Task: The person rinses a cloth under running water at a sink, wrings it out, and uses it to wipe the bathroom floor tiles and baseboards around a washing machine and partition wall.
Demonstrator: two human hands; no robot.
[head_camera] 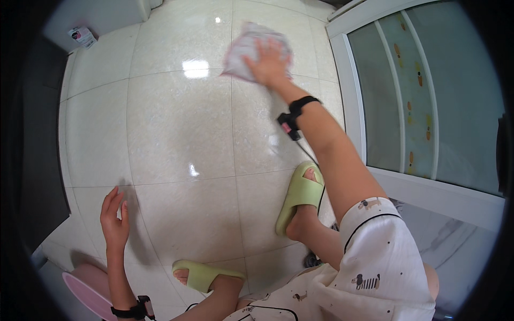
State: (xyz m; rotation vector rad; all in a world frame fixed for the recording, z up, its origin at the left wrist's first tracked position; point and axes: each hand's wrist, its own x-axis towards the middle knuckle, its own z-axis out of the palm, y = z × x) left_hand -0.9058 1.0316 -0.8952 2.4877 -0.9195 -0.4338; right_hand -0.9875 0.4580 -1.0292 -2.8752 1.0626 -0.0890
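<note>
Flat on a light cloth [244, 48], my right hand [270, 58] presses it against the glossy cream floor tiles [180, 128], with the fingers spread. The cloth has reddish edges and is slightly blurred. My left hand [115, 218] hangs over the floor at the lower left, fingers loosely curved and apart, holding nothing. A black strap with a small device [290, 122] is on my right wrist, and another [140, 308] is on my left forearm.
A pink basin [86, 291] stands beside my left forearm. My feet are in green slippers [299, 192]. A white-framed glass door [355, 100] borders the right side, a dark panel [44, 140] the left. A small printed box [83, 37] lies by the far wall.
</note>
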